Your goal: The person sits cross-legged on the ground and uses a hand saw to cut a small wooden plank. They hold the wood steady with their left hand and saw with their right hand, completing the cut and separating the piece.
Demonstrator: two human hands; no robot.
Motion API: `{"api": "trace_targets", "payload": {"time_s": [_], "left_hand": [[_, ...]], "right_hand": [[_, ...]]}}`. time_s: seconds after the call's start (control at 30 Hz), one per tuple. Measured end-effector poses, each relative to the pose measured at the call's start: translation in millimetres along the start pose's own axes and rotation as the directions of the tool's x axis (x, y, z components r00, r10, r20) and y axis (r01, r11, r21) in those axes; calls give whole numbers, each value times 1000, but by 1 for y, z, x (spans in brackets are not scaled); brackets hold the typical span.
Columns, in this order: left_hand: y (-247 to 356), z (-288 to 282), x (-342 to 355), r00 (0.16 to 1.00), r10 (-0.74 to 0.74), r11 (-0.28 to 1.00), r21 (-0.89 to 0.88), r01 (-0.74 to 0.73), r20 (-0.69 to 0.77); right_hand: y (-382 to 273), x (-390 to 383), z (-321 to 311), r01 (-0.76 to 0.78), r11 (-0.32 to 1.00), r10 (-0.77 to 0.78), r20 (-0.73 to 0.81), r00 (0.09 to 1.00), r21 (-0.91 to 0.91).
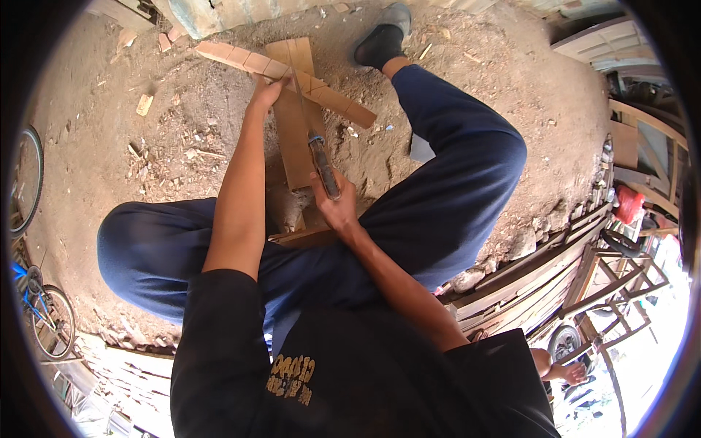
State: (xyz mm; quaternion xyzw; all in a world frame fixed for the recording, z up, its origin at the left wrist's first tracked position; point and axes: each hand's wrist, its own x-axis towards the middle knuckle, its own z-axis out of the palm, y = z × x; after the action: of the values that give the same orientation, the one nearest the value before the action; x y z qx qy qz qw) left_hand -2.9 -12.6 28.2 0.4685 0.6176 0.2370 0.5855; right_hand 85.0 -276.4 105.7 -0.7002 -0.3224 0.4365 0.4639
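A long strip of light wood [336,101], marked with several cross lines, lies slantwise over a wider board [293,146]. My left hand [269,91] grips the strip near its middle, its fingers partly hidden behind the edge. In my right hand [336,204] is the worn, dark handle of a handsaw [319,155], with something blue wound round its front end. Its thin blade points away from me along the board and reaches the strip just right of my left hand. Whether the teeth are inside a cut cannot be made out.
Wood chips and offcuts [144,105] litter the dirt floor. My shod foot [383,40] rests beyond the board, right of it. Stacked planks [526,281] and a wooden frame [610,285] stand at right, bicycles [50,314] at left. Another person's hand [575,373] shows at lower right.
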Motion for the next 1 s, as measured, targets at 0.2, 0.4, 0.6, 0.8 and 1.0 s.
{"api": "trace_targets", "payload": {"time_s": [0.2, 0.4, 0.6, 0.8, 1.0], "left_hand": [[-36, -6, 31, 999, -24, 1000, -6, 24, -27], [-42, -20, 46, 978, -204, 937, -281, 209, 46], [-33, -19, 59, 961, -272, 925, -291, 245, -57], [-40, -25, 76, 947, -320, 908, -293, 298, -30], [-38, -30, 75, 951, -304, 927, -248, 281, -58]], "right_hand": [[-14, -10, -13, 63, 996, -65, -34, 997, -69], [-28, -37, -19, 52, 989, -57, -34, 998, -141], [-41, -59, -16, -14, 986, 14, -3, 1000, -166], [-45, -47, -21, -50, 985, 50, -5, 999, -164], [-40, -31, -24, -45, 991, 40, -40, 998, -125]]}}
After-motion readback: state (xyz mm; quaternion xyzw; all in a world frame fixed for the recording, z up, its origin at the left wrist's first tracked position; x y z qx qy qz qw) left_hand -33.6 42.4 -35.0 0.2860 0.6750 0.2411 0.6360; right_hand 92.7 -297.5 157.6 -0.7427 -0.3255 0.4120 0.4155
